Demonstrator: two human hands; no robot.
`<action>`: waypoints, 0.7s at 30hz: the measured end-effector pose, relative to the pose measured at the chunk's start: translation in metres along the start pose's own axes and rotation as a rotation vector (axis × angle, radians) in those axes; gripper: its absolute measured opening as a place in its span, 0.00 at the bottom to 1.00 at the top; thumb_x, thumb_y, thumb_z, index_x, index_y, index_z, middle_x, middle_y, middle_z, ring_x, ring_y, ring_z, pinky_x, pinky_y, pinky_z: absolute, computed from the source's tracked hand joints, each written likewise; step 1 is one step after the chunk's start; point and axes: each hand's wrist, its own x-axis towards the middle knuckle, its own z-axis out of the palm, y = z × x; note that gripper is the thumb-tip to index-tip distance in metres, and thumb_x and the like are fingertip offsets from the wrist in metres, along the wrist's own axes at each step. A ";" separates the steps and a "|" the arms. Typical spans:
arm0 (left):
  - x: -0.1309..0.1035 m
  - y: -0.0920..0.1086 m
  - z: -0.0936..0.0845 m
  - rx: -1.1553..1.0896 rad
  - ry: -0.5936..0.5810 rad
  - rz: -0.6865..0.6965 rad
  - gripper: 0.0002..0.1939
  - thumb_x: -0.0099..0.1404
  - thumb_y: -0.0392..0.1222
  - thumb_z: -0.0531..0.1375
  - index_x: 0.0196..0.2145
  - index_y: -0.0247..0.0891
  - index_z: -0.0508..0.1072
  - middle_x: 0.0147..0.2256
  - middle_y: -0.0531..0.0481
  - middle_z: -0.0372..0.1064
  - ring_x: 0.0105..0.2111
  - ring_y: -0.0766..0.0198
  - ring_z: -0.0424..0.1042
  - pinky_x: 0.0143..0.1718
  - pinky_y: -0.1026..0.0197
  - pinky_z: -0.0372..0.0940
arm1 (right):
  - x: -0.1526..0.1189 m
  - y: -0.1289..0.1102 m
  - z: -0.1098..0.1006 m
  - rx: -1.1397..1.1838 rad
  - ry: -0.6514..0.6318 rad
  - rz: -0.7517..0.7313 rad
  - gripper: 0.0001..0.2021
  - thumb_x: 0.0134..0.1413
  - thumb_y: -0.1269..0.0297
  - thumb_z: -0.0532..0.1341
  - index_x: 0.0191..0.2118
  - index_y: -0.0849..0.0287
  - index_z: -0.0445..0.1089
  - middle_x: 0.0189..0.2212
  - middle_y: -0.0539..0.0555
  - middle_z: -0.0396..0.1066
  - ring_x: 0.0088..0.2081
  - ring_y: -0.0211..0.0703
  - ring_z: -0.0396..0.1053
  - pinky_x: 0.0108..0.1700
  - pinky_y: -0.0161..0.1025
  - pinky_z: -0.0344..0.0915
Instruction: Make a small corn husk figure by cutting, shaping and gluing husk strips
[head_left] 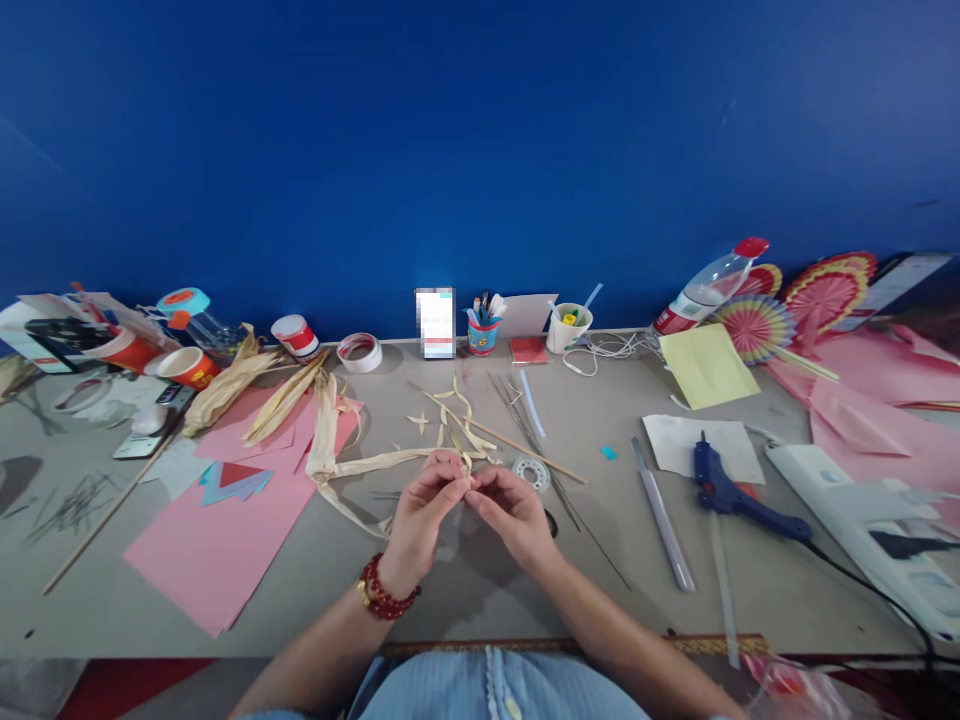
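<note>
My left hand (pixel 427 510), with a red bead bracelet (pixel 384 590) at its wrist, and my right hand (pixel 517 510) meet fingertip to fingertip above the table. Both are closed in a pinch on a small piece of pale dried corn husk (pixel 466 464), mostly hidden by the fingers. Strips of husk (pixel 390 460) spread to the left of my left hand. Just beyond my right hand lies a white tape spool (pixel 531 474), with a thin wooden stick (pixel 517 452) passing behind it. A dark round object, partly covered, sits under my right hand.
Pink paper (pixel 225 540) and whole corn husks (pixel 232 385) lie at left. A blue glue gun (pixel 739 495), a glue stick (pixel 664 515) and a white power strip (pixel 870 530) are at right. Along the wall stand a phone (pixel 436 325), a pen cup (pixel 483 335) and a bottle (pixel 709 290).
</note>
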 end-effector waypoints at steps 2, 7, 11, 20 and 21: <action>0.000 -0.001 -0.001 -0.034 -0.017 -0.034 0.04 0.58 0.39 0.69 0.28 0.39 0.78 0.36 0.52 0.67 0.37 0.66 0.67 0.42 0.64 0.64 | 0.000 0.000 0.000 0.006 0.002 0.015 0.08 0.52 0.60 0.70 0.32 0.57 0.72 0.29 0.50 0.71 0.30 0.38 0.66 0.34 0.35 0.65; -0.001 -0.003 0.001 -0.126 -0.029 -0.079 0.04 0.58 0.38 0.69 0.28 0.38 0.78 0.33 0.53 0.68 0.34 0.67 0.67 0.37 0.66 0.64 | -0.001 -0.003 0.001 0.046 -0.014 0.024 0.11 0.54 0.57 0.68 0.31 0.58 0.71 0.26 0.49 0.68 0.27 0.36 0.64 0.31 0.34 0.63; -0.002 -0.005 0.001 -0.101 -0.044 -0.039 0.03 0.59 0.38 0.68 0.29 0.37 0.77 0.33 0.52 0.67 0.33 0.67 0.66 0.36 0.65 0.65 | -0.001 -0.004 0.003 0.060 0.003 0.027 0.12 0.54 0.57 0.68 0.30 0.58 0.70 0.25 0.48 0.67 0.27 0.36 0.64 0.31 0.33 0.63; -0.002 -0.005 -0.001 -0.050 -0.096 0.033 0.05 0.63 0.40 0.65 0.33 0.36 0.78 0.35 0.49 0.66 0.33 0.66 0.67 0.34 0.63 0.66 | 0.000 -0.007 0.004 0.085 0.029 0.082 0.13 0.52 0.55 0.69 0.30 0.58 0.69 0.24 0.48 0.68 0.26 0.36 0.64 0.31 0.33 0.63; -0.002 -0.005 -0.001 -0.056 -0.095 0.040 0.05 0.63 0.40 0.65 0.32 0.36 0.78 0.34 0.50 0.66 0.33 0.66 0.67 0.34 0.63 0.66 | 0.000 -0.006 0.004 0.085 0.025 0.083 0.13 0.52 0.55 0.69 0.29 0.59 0.69 0.24 0.48 0.67 0.26 0.36 0.64 0.31 0.33 0.63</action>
